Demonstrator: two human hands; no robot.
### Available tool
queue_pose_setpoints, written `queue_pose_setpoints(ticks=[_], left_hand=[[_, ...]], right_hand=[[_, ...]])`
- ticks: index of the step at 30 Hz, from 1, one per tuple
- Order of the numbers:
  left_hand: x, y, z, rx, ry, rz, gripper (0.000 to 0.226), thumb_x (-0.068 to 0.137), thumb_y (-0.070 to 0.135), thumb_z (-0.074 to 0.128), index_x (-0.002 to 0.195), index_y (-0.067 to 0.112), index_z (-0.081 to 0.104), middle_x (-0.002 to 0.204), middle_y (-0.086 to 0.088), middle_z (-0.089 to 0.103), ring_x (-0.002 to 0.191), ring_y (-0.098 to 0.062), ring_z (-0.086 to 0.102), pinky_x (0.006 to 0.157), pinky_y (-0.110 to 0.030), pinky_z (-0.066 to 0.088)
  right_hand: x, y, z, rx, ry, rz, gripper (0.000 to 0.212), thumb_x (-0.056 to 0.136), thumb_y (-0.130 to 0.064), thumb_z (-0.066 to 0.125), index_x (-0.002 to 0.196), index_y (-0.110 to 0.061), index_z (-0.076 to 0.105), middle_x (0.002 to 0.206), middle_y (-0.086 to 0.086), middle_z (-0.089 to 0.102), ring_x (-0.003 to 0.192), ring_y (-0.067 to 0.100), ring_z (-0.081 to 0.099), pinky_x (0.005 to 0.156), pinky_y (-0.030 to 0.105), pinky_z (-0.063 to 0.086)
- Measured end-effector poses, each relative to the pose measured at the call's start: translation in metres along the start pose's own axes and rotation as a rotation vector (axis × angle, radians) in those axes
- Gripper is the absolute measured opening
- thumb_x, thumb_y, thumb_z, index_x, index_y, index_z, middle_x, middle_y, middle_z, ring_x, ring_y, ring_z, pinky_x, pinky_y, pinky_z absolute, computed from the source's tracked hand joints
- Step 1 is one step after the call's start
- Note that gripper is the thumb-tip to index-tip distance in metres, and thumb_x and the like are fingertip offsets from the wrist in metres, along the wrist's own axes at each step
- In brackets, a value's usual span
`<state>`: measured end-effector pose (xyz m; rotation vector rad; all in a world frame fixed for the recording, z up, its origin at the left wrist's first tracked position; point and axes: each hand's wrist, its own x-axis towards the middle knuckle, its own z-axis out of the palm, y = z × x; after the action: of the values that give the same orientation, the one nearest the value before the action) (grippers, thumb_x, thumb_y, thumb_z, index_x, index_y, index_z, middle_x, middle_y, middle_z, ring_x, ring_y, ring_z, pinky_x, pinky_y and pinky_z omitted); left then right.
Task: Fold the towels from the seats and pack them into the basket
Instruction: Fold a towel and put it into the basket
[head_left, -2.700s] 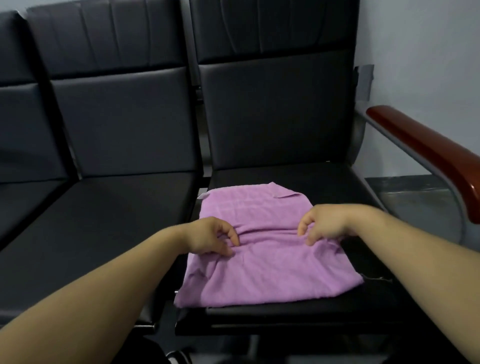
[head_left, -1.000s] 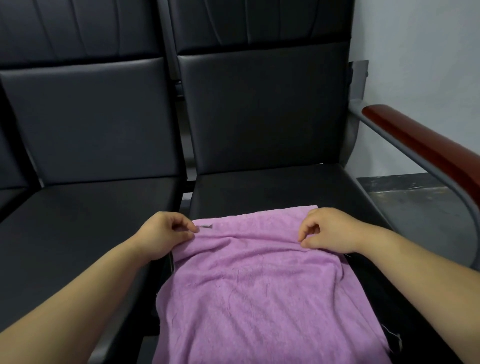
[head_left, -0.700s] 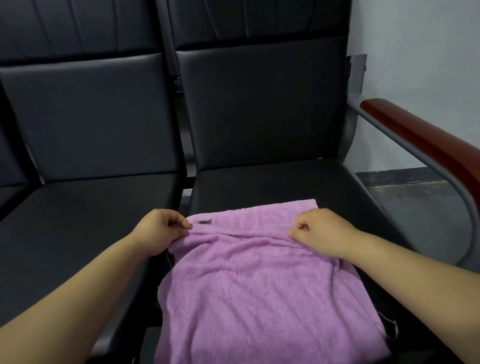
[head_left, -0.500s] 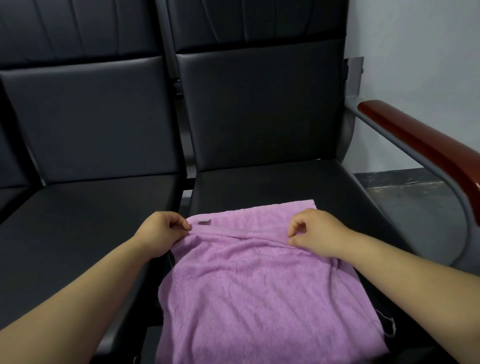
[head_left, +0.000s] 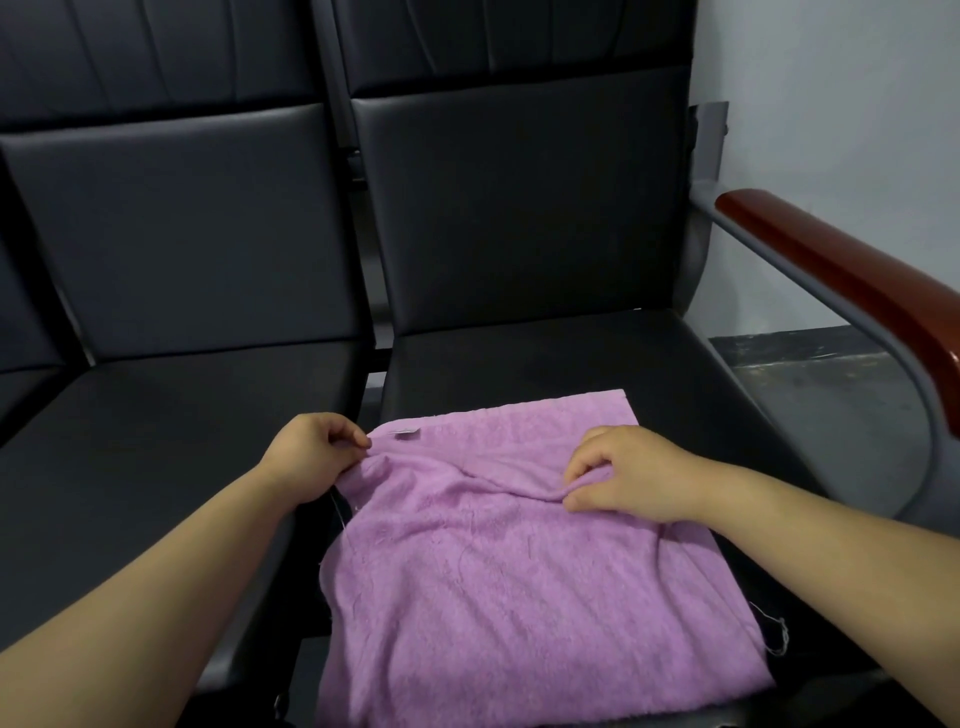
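A purple towel (head_left: 498, 582) lies spread over the front of the right black seat (head_left: 545, 358), its near part hanging past the seat's front edge. A small grey label shows near its far left corner. My left hand (head_left: 311, 457) pinches the towel's left edge by that corner. My right hand (head_left: 628, 473) pinches a raised fold of the towel on the right side. No basket is in view.
A second black seat (head_left: 171, 415) stands to the left. A red-brown wooden armrest (head_left: 852, 291) on a grey metal frame runs along the right. Behind it are a pale wall and dark grey floor (head_left: 831, 384).
Since 2.7 s ago the towel has been pulled toward me, so that it hangs over the seat's front edge. In the last second both hands kept their pinches and hardly moved.
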<state>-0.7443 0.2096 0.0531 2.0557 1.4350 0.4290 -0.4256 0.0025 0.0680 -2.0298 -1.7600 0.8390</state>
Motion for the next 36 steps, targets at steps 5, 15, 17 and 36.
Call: queue_pose_setpoints(ticks=[5, 15, 17, 36], left_hand=[[0.0, 0.0, 0.001, -0.004, 0.003, -0.011, 0.017, 0.086, 0.008, 0.075, 0.077, 0.022, 0.075, 0.077, 0.004, 0.075, 0.075, -0.014, 0.07, 0.066, -0.02, 0.048], [0.001, 0.001, 0.002, -0.015, 0.003, -0.016, 0.016, 0.086, 0.008, 0.076, 0.077, 0.021, 0.075, 0.08, 0.003, 0.076, 0.081, -0.016, 0.072, 0.068, -0.019, 0.049], [0.002, 0.001, 0.003, -0.019, 0.0, -0.02, 0.016, 0.086, 0.008, 0.076, 0.077, 0.022, 0.075, 0.08, 0.003, 0.076, 0.082, -0.016, 0.072, 0.069, -0.019, 0.049], [0.009, 0.015, 0.012, -0.144, 0.104, -0.025, 0.016, 0.088, 0.012, 0.076, 0.079, 0.025, 0.077, 0.076, 0.007, 0.075, 0.067, -0.007, 0.066, 0.06, -0.015, 0.046]], right_hand=[[0.005, 0.0, 0.006, -0.004, 0.048, 0.068, 0.05, 0.092, -0.056, 0.065, 0.071, -0.01, 0.065, 0.093, 0.011, 0.069, 0.079, 0.02, 0.063, 0.083, 0.04, 0.055], [0.005, -0.018, 0.01, -0.143, -0.009, -0.167, 0.019, 0.087, -0.022, 0.078, 0.094, -0.039, 0.074, 0.102, -0.019, 0.06, 0.091, -0.004, 0.058, 0.079, 0.013, 0.046], [0.007, -0.021, 0.013, -0.147, -0.062, -0.171, 0.025, 0.088, -0.017, 0.073, 0.1, -0.039, 0.076, 0.104, -0.021, 0.061, 0.09, -0.009, 0.056, 0.076, 0.009, 0.044], [0.023, 0.023, -0.051, 0.169, 0.216, 0.118, 0.011, 0.087, -0.023, 0.081, 0.088, -0.033, 0.078, 0.092, -0.011, 0.075, 0.091, 0.008, 0.07, 0.085, 0.03, 0.058]])
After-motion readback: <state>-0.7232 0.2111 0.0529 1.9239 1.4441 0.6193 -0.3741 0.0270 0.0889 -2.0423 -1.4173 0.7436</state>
